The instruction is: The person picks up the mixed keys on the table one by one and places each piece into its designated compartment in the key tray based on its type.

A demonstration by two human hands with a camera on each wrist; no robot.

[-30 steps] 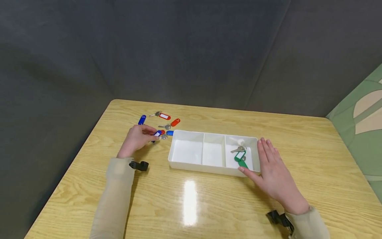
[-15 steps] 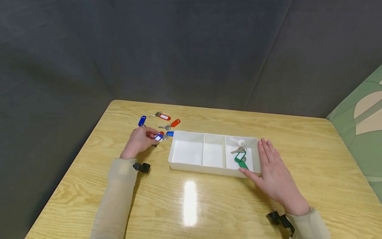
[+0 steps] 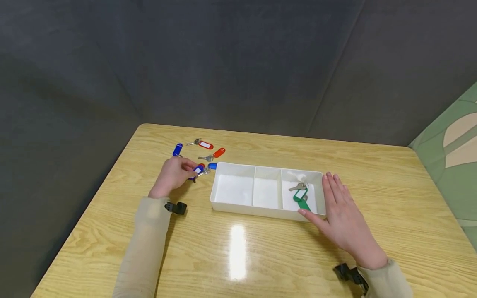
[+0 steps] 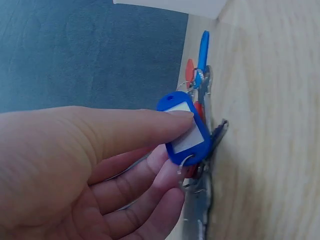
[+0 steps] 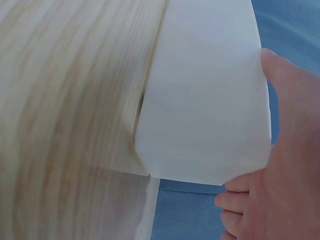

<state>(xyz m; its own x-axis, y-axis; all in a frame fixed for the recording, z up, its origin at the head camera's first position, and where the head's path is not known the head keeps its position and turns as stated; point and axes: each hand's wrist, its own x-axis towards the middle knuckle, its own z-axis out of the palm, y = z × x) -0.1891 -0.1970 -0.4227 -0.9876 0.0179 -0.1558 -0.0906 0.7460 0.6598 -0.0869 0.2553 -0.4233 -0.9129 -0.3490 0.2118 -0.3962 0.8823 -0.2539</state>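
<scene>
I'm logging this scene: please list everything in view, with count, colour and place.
Table: one, pale wood, under the tray.
Tray: one, white, three compartments, on the table.
Green tags: two, green, tray's right compartment.
Blue tags: three, blue; one held, one farther left, one by the tray.
Red tags: three, red, near the tray's left end; one mostly hidden.
Keys: several, silver, beside the tags; count unclear.
Backdrop: one, dark, behind the table.
Panel: one, green and beige, far right.
Wrist cameras: two, black, at the wrists.
Sleeves: two, beige, on the arms.
Left hand: one, bare, pinching a blue tag.
Right hand: one, bare, against the tray's right end.
</scene>
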